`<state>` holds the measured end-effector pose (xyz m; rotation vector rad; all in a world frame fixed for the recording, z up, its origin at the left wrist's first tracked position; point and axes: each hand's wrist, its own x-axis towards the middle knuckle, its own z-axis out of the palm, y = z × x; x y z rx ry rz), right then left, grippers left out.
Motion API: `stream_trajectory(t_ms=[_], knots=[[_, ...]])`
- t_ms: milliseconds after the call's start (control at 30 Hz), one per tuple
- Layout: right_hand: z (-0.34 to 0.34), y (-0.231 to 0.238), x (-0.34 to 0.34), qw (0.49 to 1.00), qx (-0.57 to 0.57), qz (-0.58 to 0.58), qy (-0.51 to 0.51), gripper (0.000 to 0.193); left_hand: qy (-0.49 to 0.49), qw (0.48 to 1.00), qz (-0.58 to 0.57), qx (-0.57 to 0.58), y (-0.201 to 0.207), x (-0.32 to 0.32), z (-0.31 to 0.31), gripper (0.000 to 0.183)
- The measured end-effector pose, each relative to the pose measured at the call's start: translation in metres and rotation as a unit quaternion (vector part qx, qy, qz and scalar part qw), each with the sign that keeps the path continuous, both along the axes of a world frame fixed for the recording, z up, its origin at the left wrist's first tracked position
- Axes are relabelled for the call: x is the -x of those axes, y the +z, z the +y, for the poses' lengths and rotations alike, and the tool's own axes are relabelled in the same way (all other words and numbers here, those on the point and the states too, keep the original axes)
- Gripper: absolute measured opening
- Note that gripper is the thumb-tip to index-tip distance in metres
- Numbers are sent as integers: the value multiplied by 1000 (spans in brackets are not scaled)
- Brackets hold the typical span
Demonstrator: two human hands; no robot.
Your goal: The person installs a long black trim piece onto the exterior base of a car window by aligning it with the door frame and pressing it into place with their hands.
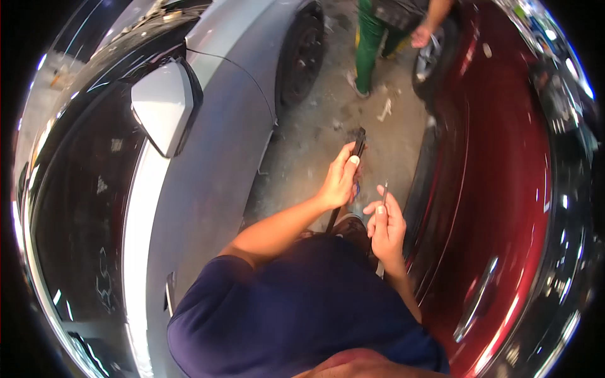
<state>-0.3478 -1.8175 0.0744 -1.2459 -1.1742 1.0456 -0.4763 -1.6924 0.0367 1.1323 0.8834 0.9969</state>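
**Standing between two cars w/ a strip and a pin**

Landmark = the silver car (214,164), on the person's left side. Left hand (339,183) is just right of its door, closed round a long black strip (359,143), thumb on top; the strip's top end sticks up past the fingers and the rest runs down behind the hand toward the body. Right hand (386,228) sits a bit further from the silver car, close to the red car (504,189), fingers pinched on a thin metal pin (384,191) pointing up. Hands are near each other but not touching. Concrete floor (328,126) btw the cars. Silver car's mirror (161,107) is up-left of the hands. Another person's hand (421,34) and green trousers (368,44) past the silver car's front wheel (302,53).
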Motion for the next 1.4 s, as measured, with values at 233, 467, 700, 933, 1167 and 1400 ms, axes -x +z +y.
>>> stream_trajectory(t_ms=[233, 467, 700, 933, 1167, 1400], knots=[[166, 29, -81, 996, 22, -37, 73, 48, 58, 997, 5, -47, 19, -62, 125, 34], [309, 38, -97, 995, 39, -48, 80, 41, 96, 984, 144, -51, 17, -75, 226, 50], [431, 53, -106, 982, 40, -170, 68, 41, 36, 994, 63, -81, 26, -88, 355, 49], [513, 77, -114, 974, 74, -208, 52, 44, 41, 989, 86, -109, 50, -109, 444, 45], [546, 81, -126, 980, 73, -177, 62, 43, -25, 985, 155, -75, 56, -112, 488, 36], [565, 84, -134, 972, 106, -200, 55, 43, -11, 975, 196, -100, 56, -123, 503, 34]])
